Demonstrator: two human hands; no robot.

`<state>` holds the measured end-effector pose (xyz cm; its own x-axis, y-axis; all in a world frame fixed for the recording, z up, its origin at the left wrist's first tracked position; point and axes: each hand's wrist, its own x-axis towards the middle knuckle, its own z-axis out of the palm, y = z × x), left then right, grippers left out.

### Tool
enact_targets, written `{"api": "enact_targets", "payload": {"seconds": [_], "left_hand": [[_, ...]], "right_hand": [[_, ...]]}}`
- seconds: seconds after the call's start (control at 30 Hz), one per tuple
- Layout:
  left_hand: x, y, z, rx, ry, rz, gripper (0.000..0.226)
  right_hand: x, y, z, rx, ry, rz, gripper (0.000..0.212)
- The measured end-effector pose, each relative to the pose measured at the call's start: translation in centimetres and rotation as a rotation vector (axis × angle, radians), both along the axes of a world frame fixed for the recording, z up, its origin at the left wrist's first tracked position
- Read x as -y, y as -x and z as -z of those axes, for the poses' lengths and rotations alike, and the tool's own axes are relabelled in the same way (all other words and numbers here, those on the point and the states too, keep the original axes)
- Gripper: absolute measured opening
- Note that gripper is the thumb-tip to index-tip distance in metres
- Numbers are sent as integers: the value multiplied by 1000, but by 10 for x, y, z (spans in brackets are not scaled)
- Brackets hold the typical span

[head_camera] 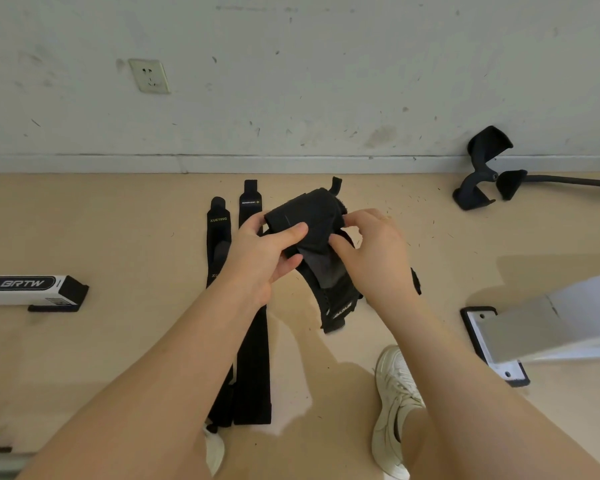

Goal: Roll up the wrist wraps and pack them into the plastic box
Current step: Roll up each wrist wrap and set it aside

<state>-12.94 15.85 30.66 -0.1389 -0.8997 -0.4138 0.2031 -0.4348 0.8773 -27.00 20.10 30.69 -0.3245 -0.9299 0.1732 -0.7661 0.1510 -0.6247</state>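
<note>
Head view, looking down at a tan floor [125,341] that meets a scuffed white wall [326,81] bearing a white socket plate [149,75]. Both bare forearms reach forward to a black fabric wrist wrap, partly rolled [312,230], held above the floor at centre. The left hand [260,251] grips the rolled part, thumb laid across its top and fingers curled beneath; the right hand [371,251] pinches the roll's right edge between thumb and curled fingers, so both hands are closed on this wrap. Its loose tail hangs below the hands, ending in a tab with pale lettering. Two further long black wrist wraps [253,358] lie flat and side by side on the floor, running from near the wall back beneath the left forearm, which hides their middle. At the left edge rests a white and black carton marked BRTW [32,289]. At right, a grey metal beam on a black-edged white base plate [492,344] stands beside a white sneaker [395,393]; a black curved-arm object [482,168] lies against the wall. Whether a plastic box is present cannot be told.
</note>
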Motion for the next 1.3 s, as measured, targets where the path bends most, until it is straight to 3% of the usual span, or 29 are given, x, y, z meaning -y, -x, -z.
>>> {"api": "enact_targets", "payload": {"seconds": [0.13,0.33,0.43,0.67,0.87,1.03,1.23,1.3], "left_hand": [[1,-2,0,-74,-11,-33,45],[2,-1,4,42,115,-26,50],[2,1,5,42,120,-19,45],[2,-1,9,-48,0,1,44],[0,1,9,-124,-81,13,47],[4,1,11,-196,-110,-7,47],[3,1,9,-281,-147,-48,40],[2,1,9,-293,-161,-49,38]], "right_hand": [[-2,-4,-1,-96,180,-108,10],[-2,-2,-2,-59,16,-131,16],[-2,-3,-2,41,5,-43,7],[-3,-7,2,363,-98,36,34],[-1,-5,7,532,-242,102,32],[0,-5,6,353,-162,-23,15],[5,-11,7,325,-119,-62,26],[6,-11,6,312,-114,-73,17]]}}
